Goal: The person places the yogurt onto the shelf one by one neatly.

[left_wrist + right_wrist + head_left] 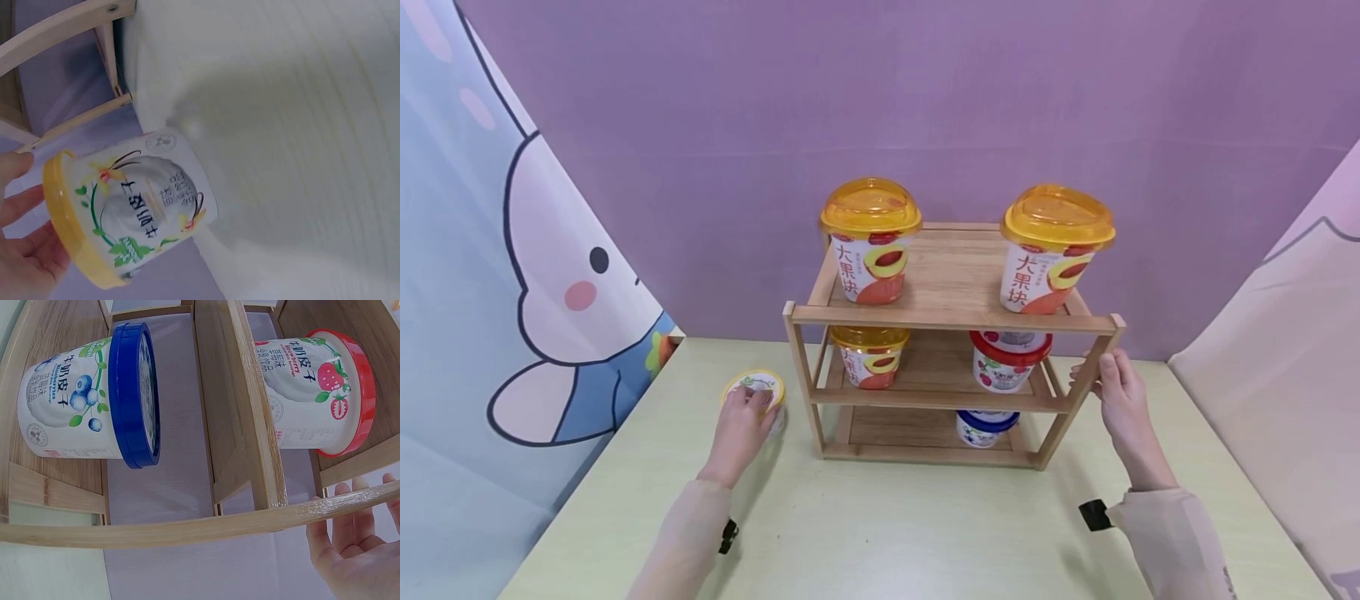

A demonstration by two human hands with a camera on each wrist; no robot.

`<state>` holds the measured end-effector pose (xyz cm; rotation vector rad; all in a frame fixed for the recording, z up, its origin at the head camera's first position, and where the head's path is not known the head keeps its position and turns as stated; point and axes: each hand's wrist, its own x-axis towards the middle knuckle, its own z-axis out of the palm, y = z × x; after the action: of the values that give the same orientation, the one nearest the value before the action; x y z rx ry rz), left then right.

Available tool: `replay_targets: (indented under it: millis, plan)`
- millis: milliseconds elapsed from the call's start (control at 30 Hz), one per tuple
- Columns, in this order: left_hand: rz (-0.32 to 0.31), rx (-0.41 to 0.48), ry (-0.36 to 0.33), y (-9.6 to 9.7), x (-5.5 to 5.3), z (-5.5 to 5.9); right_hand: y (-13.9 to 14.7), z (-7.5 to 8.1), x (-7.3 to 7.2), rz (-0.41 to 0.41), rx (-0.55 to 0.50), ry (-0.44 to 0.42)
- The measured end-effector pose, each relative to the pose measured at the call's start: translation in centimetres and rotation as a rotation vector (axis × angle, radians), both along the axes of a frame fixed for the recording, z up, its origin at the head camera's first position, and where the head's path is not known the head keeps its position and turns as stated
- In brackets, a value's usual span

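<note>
A white tub with a yellow lid (144,203), printed with flowers and green leaves, stands on the table left of a wooden rack (947,317). My left hand (747,425) grips the tub from above, fingers and thumb at its lid. The rack has three levels. At its right side post, my right hand (1123,408) holds the wood, with the fingers partly hidden behind it. Near that hand, a red-lidded strawberry tub (319,394) sits on the middle shelf, and a blue-lidded blueberry tub (75,403) on the bottom one.
Two cups with orange domed lids, one left (872,242) and one right (1052,250), stand on the top shelf. A similar cup (872,358) sits at the middle shelf's left. Behind the table (865,533) hangs a purple cloth (737,167); a cartoon-printed cloth (565,275) hangs at the left.
</note>
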<state>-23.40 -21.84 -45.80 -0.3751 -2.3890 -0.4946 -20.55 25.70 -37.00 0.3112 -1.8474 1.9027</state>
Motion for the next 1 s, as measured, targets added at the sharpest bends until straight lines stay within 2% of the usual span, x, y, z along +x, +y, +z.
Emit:
replay_targets:
  millis: [100,200,433,667,833,1000]
  plan:
    - [-0.008,0.028,-0.04,-0.4,0.4,0.5,0.0,0.0,0.0,-0.001,0.004,-0.002]
    - [-0.025,0.05,-0.109,-1.2,0.8,0.8,0.0,0.0,0.0,-0.001,0.009,-0.003]
    - [-0.088,0.029,-0.282,-2.9,1.4,1.0,0.1,-0.1,0.0,-0.003,0.017,-0.006]
    - [-0.079,0.009,-0.42,-3.7,1.4,0.9,0.1,-0.1,0.0,-0.003,0.015,-0.009]
    - [-0.061,0.008,-0.445,-3.7,1.5,0.8,0.1,-0.2,0.0,0.0,0.007,-0.006]
    - [-0.053,-0.019,-0.386,-3.4,1.5,0.5,0.0,-0.1,0.0,0.001,-0.007,-0.005]
